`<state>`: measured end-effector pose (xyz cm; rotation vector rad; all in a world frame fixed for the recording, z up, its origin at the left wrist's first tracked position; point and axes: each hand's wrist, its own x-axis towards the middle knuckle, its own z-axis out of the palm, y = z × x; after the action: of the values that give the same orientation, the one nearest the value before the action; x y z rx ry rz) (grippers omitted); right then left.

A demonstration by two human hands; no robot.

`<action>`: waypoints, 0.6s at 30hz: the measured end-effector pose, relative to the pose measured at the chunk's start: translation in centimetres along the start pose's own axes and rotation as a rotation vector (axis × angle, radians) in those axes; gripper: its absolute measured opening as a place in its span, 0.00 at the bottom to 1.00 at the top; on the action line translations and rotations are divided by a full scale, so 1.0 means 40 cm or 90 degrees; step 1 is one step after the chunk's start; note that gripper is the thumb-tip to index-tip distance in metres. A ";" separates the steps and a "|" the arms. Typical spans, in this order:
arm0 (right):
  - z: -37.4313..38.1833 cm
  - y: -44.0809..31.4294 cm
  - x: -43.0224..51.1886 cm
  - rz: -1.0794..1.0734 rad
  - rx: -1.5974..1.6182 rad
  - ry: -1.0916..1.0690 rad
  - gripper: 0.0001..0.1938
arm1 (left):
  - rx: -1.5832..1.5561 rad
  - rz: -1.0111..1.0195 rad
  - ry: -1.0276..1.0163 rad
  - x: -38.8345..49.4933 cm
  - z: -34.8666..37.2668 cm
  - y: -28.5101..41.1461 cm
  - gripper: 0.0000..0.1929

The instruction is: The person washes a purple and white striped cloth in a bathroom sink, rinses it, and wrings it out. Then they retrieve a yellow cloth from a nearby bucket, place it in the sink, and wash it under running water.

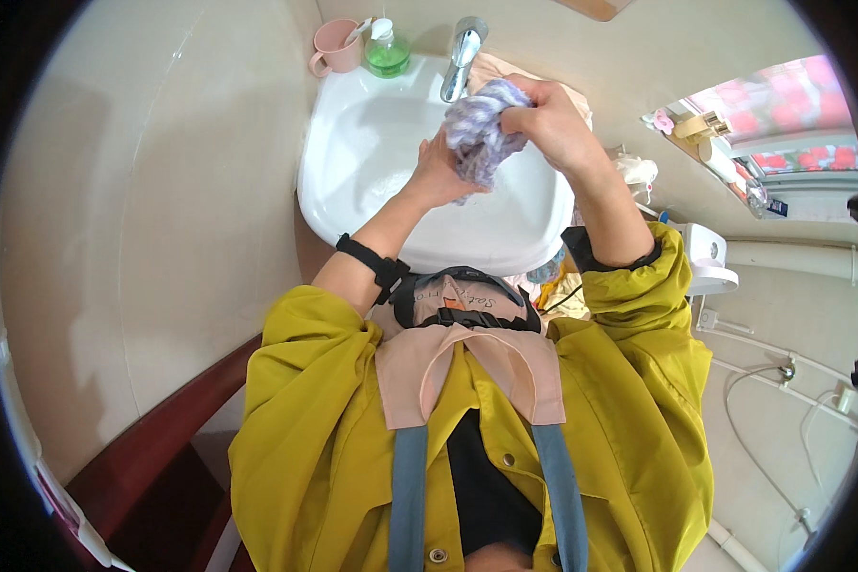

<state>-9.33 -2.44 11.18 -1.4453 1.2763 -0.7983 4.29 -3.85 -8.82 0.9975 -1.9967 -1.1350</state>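
Observation:
A bunched purple and white striped cloth (482,132) is held above the white washbasin (429,247). My left hand (443,171) supports it from below and the left; its fingers are mostly hidden behind the cloth. My right hand (547,121) grips the cloth's upper right side between thumb and fingers. Just beyond the cloth stands the chrome faucet (465,57), with no water seen running from it. A peach-coloured cloth (497,68) lies on the basin's back right rim, partly behind my right hand.
On the back left corner are a pink mug (337,44) holding a toothbrush and a pump bottle of green liquid (387,56). A wall closes off the left. At right, a recessed shelf (708,154) holds toiletries, with a white wall-mounted holder (708,261) below. Coloured fabrics (565,293) lie beneath the basin.

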 end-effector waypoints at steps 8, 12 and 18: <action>-0.042 0.213 -0.073 0.048 0.067 0.122 0.17 | -0.344 -0.262 0.283 0.010 -0.037 -0.081 0.25; 0.009 0.373 -0.087 0.157 0.118 0.063 0.31 | -0.351 -0.235 0.299 0.014 -0.077 0.012 0.24; 0.065 0.440 -0.045 -0.021 -0.119 0.011 0.54 | -0.093 -0.139 0.187 0.018 -0.092 0.167 0.24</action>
<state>-12.58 1.12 -6.03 -1.6136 1.3725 -0.7301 4.82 -3.69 -1.19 1.2483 -1.5816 -1.1533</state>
